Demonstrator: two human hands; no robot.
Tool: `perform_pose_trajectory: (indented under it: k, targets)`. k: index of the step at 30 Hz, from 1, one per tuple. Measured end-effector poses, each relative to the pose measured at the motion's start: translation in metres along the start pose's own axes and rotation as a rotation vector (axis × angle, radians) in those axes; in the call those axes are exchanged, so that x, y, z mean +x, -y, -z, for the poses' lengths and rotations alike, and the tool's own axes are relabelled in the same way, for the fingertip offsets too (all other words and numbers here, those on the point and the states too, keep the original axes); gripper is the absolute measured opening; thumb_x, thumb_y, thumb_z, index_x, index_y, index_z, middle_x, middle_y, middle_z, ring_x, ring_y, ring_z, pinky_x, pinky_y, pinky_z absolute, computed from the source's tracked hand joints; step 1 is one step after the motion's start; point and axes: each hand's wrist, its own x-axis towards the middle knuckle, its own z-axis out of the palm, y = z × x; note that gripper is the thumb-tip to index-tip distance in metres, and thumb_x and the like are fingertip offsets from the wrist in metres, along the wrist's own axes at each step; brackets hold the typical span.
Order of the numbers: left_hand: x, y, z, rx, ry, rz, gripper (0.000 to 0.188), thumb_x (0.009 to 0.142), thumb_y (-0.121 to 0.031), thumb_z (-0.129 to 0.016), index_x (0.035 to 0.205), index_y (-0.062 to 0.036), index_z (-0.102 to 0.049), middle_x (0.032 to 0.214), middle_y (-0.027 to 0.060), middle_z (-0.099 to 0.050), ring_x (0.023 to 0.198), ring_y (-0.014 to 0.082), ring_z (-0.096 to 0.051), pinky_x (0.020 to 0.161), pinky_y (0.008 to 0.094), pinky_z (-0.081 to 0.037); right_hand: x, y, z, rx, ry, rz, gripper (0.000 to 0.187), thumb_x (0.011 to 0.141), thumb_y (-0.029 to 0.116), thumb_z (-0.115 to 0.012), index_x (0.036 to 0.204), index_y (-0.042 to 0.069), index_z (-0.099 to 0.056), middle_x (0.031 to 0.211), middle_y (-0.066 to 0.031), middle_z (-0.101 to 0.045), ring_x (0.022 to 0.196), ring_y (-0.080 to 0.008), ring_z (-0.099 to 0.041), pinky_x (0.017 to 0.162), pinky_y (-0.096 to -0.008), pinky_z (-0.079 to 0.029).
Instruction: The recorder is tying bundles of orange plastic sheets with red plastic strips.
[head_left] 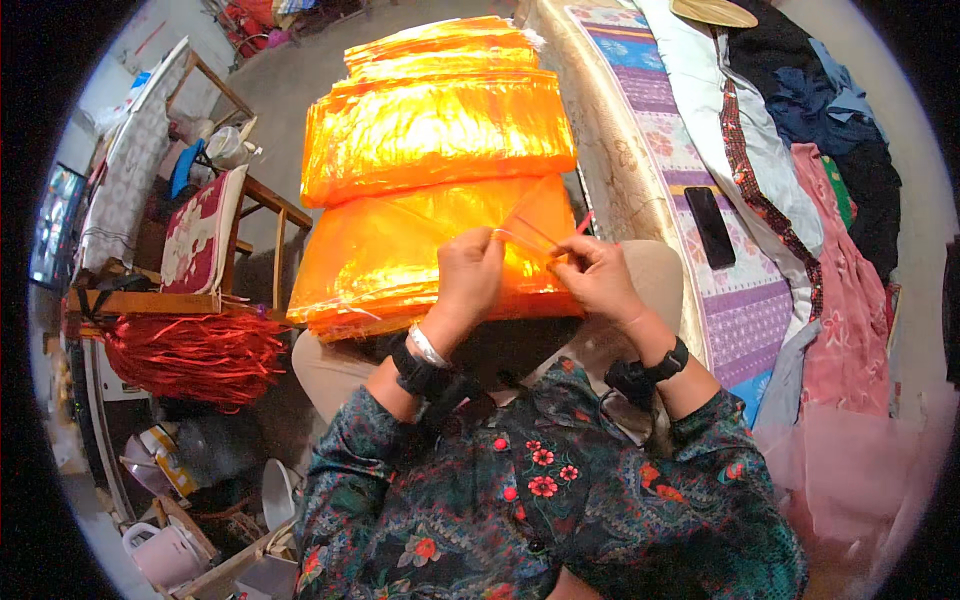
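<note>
A thick stack of shiny orange plastic sheets or bags (440,130) lies in front of me, over my knees at its near end. My left hand (470,275) is closed in a pinch on the near right part of the top orange sheet, pulling a fold of it up. Just to its right, my right hand (598,275) pinches a thin red strip (586,222), whose end sticks up past the fingers. Between the two hands a thin strand stretches across the orange sheet. Exactly how strand and sheet join is too small to tell.
On the left, a bundle of red plastic strips (195,355) hangs from a wooden chair (255,200) with a patterned cushion (200,240). To my right, a bed edge carries a patterned cloth (745,320), a black phone (711,228) and several garments (840,260). A pink kettle (165,555) stands lower left.
</note>
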Motion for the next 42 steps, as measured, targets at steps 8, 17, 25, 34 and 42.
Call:
perform_pose_trajectory:
  k: [8,17,25,34,42]
  targets:
    - [-0.007,0.001,-0.010,-0.834,-0.118,0.248,0.018,0.083,-0.006,-0.045,0.082,0.0043,-0.060,0.073,0.0075,-0.061,0.065,0.0132,-0.059,0.060,0.0241,-0.048,0.000,-0.012,-0.001,0.371,0.256,-0.177,0.022,0.080,0.009,-0.052,0.098,0.000,-0.059,0.084,-0.0031,-0.060,0.076,-0.0088,-0.053,0.068,-0.0230,-0.043]
    - [-0.005,-0.002,0.000,-0.529,-0.124,0.156,0.015,0.082,-0.008,-0.051,0.087,0.0031,-0.060,0.073,0.0095,-0.062,0.063,0.0141,-0.059,0.057,0.0246,-0.047,0.037,0.006,0.021,-0.079,0.264,0.179,0.027,0.077,0.004,-0.051,0.103,0.006,-0.058,0.066,-0.0055,-0.059,0.063,-0.0064,-0.053,0.054,-0.0247,-0.041]
    - [-0.011,-0.023,0.014,0.365,-0.367,-0.484,0.017,0.066,-0.006,-0.056,0.083,-0.0044,-0.054,0.070,0.0136,-0.047,0.065,0.0303,-0.048,0.058,0.0376,-0.038,0.066,0.016,-0.044,0.582,0.268,0.144,0.035,0.075,-0.001,-0.046,0.108,0.007,-0.053,0.060,0.0055,-0.046,0.051,-0.0038,-0.039,0.047,-0.0171,-0.032]
    - [-0.015,0.021,0.055,0.446,-0.376,-0.401,0.012,0.051,0.001,-0.049,0.056,-0.0036,-0.040,0.058,0.0127,-0.037,0.055,0.0314,-0.042,0.047,0.0397,-0.034,0.058,0.030,0.005,0.230,0.409,-0.005,0.038,0.068,-0.004,-0.039,0.097,0.005,-0.062,0.067,-0.0017,-0.056,0.055,-0.0060,-0.047,0.051,-0.0198,-0.039]
    - [-0.013,0.007,0.037,0.324,-0.325,-0.406,0.018,0.053,0.000,-0.049,0.070,-0.0015,-0.048,0.063,0.0130,-0.040,0.059,0.0300,-0.044,0.051,0.0386,-0.036,0.084,0.048,-0.057,0.019,0.544,0.276,0.048,0.066,-0.004,-0.040,0.111,0.007,-0.053,0.078,-0.0053,-0.061,0.067,-0.0169,-0.056,0.061,-0.0290,-0.044]
